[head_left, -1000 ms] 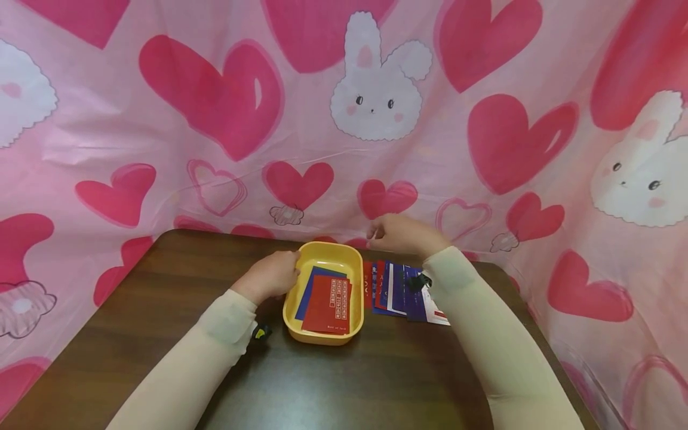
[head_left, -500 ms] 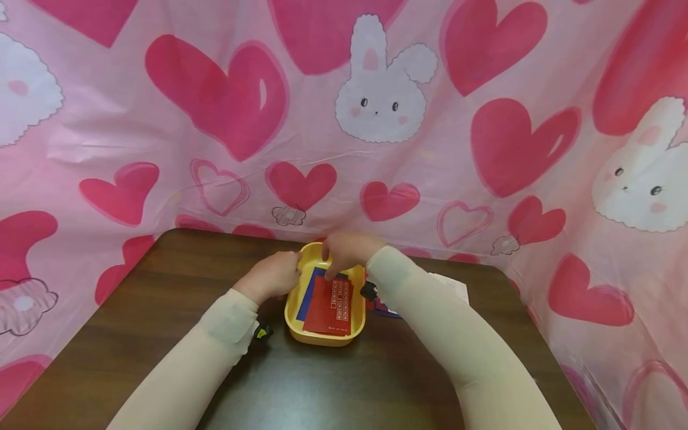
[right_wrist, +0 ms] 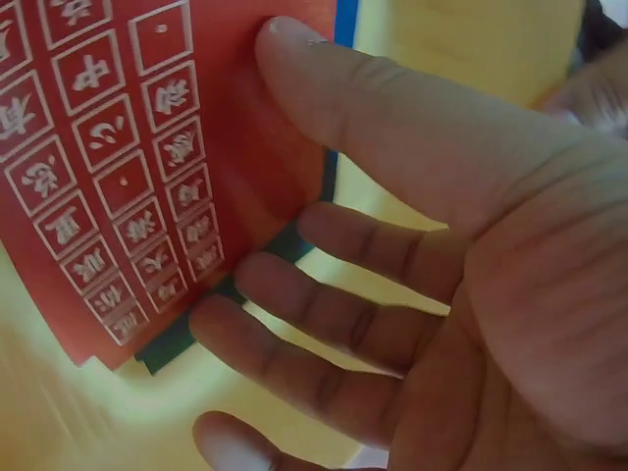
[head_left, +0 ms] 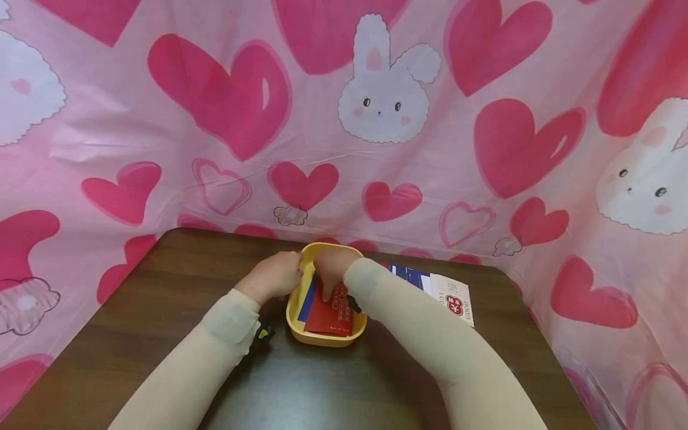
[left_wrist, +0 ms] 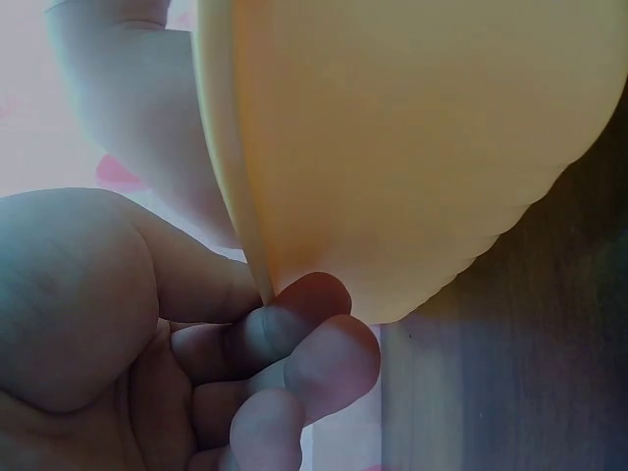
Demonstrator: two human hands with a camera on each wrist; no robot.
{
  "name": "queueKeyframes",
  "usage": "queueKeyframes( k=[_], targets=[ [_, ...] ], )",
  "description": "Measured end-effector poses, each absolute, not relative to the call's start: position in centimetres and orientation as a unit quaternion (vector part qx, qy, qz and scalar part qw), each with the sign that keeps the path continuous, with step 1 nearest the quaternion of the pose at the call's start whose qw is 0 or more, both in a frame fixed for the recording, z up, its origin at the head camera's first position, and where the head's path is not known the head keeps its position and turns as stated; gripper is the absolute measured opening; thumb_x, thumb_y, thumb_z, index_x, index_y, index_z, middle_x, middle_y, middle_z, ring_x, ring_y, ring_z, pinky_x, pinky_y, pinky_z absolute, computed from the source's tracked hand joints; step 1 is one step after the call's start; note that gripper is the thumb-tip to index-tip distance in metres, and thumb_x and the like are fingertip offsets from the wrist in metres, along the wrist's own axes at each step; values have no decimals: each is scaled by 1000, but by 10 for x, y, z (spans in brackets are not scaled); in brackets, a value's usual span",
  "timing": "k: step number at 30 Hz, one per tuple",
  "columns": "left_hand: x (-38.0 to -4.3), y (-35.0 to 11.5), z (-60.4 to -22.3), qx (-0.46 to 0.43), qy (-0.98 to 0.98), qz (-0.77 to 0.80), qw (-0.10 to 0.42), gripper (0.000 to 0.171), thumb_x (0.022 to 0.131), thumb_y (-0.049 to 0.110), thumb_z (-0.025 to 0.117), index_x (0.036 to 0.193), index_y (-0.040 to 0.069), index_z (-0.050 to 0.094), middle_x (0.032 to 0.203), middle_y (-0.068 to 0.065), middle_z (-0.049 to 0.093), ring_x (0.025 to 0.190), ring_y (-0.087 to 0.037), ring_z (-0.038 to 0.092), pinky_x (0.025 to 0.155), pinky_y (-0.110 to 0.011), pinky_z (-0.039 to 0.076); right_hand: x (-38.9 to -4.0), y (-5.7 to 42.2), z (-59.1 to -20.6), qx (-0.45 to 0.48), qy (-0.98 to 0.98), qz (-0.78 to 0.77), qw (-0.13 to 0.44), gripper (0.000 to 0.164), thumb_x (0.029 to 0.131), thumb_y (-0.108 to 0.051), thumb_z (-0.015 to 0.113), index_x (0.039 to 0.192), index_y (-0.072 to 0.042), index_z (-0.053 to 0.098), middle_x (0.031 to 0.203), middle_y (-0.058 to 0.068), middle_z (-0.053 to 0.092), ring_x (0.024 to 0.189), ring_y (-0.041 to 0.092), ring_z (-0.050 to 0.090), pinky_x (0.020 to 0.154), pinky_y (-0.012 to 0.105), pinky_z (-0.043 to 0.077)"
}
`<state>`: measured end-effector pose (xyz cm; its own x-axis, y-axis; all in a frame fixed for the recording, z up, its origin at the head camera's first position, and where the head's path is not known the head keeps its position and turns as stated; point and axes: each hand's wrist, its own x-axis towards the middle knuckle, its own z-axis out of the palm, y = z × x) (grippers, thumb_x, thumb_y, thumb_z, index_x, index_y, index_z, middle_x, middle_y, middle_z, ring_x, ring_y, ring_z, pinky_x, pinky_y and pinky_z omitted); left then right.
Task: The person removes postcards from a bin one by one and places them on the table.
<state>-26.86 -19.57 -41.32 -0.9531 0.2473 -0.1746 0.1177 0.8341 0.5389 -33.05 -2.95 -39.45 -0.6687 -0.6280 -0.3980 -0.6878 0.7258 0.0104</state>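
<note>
A yellow plastic tray [head_left: 317, 341] holds a red card [head_left: 329, 321] printed with white boxed characters, with a blue card [head_left: 308, 303] under it. My left hand [head_left: 275, 273] pinches the tray's left rim between thumb and fingers. The left wrist view shows the fingertips against the tray's outer wall [left_wrist: 412, 147]. My right hand [head_left: 334, 266] reaches down inside the tray. Its thumb [right_wrist: 392, 118] lies on the red card's face, while the other fingers, loosely extended, lie at the card's edge. They show in full in the right wrist view, not tucked under the card.
Right of the tray, a row of overlapping blue, red and white cards lies on the dark wooden table [head_left: 204, 280], partly behind my right sleeve. A white card [head_left: 454, 298] with a red emblem ends the row. A pink heart-and-rabbit curtain [head_left: 242, 203] hangs behind.
My right hand has moved left and down, from above the row of cards into the tray, onto the red card. The left hand has stayed at the tray's rim.
</note>
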Motion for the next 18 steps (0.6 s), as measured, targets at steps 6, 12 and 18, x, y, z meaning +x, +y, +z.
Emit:
queueKeyframes(
  k=[6,12,18],
  targets=[
    [-268,-196,-413,97,950,272,118,58,103,18,64,156,0,50,84,-14,66,52,-26,68,46,-33,59,-325,-27,-395,-329,927,68,169,47,72,-39,100,109,-19,80,89,-8,76,87,14,69,94,36,61],
    [-267,-196,-412,97,950,273,115,57,103,19,64,156,1,50,83,-14,66,53,-27,69,46,-33,58,-328,-24,-398,-332,926,72,164,50,70,-44,100,106,-17,78,87,-7,74,83,14,67,86,32,61],
    [-267,-195,-412,93,950,275,118,59,103,19,64,157,1,49,85,-14,67,55,-27,69,47,-33,59,-334,-23,-403,-340,922,83,163,51,70,-48,99,102,-16,75,86,-7,73,80,13,65,82,29,58]
  ],
)
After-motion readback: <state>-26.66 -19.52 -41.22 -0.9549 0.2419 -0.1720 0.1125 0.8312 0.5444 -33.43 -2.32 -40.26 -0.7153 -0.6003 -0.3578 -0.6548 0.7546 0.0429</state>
